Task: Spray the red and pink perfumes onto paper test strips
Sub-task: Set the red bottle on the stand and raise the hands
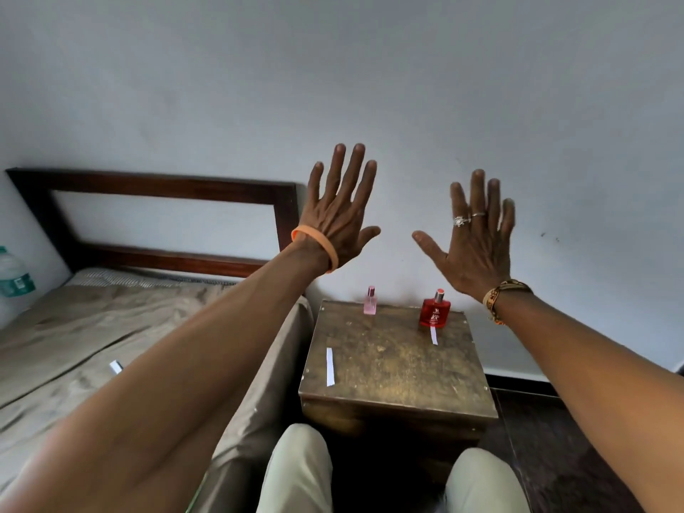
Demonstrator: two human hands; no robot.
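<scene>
At the far edge of the wooden box [392,368] a slim pink bottle [370,301] and a wider red bottle [434,309] stand upright. One white paper strip [330,366] lies along the left edge, pointing front to back. A second strip [433,335] lies slightly slanted just in front of the red bottle. The left hand [342,216] and right hand [473,246] are raised, fingers spread, holding nothing. A third strip [116,366] on the bed [55,327] is partly hidden by the left arm.

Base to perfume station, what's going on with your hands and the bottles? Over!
Left hand and right hand raised, open, empty. Pink perfume and red perfume upright on wooden box; paper strip by red, another strip nearer left. Nothing blocking them.
</scene>
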